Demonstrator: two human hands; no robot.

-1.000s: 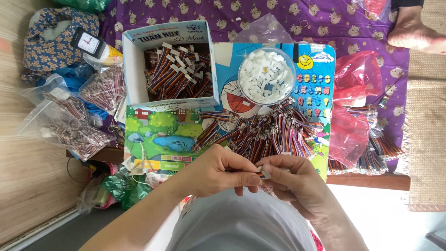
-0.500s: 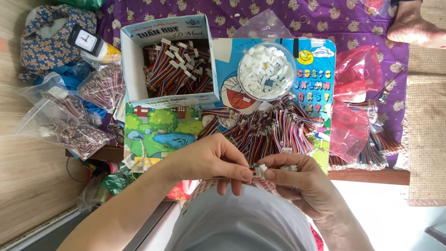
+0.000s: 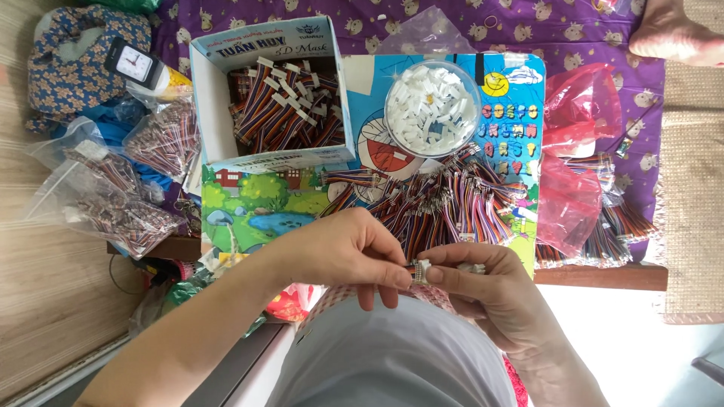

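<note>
My left hand (image 3: 351, 252) and my right hand (image 3: 486, 290) meet close to my body, just below the table's front edge. Between their fingertips sits a small white connector with coloured wires (image 3: 418, 271); both hands pinch it. My right hand also has a white piece (image 3: 473, 267) tucked against its fingers. Just beyond the hands lies a loose pile of multicoloured wire bundles (image 3: 445, 200) on a colourful picture board (image 3: 256, 203). A clear round bowl of small white connectors (image 3: 432, 108) stands behind the pile.
A white cardboard box (image 3: 226, 98) with several wire bundles stands at the back left. Clear bags of wires (image 3: 113, 196) lie at the left, red plastic bags (image 3: 577, 158) and more wire bundles (image 3: 611, 226) at the right. Another person's foot (image 3: 675, 34) rests top right.
Both hands have stayed together at the same spot, with small finger shifts on the connector. The view has tilted slightly.
</note>
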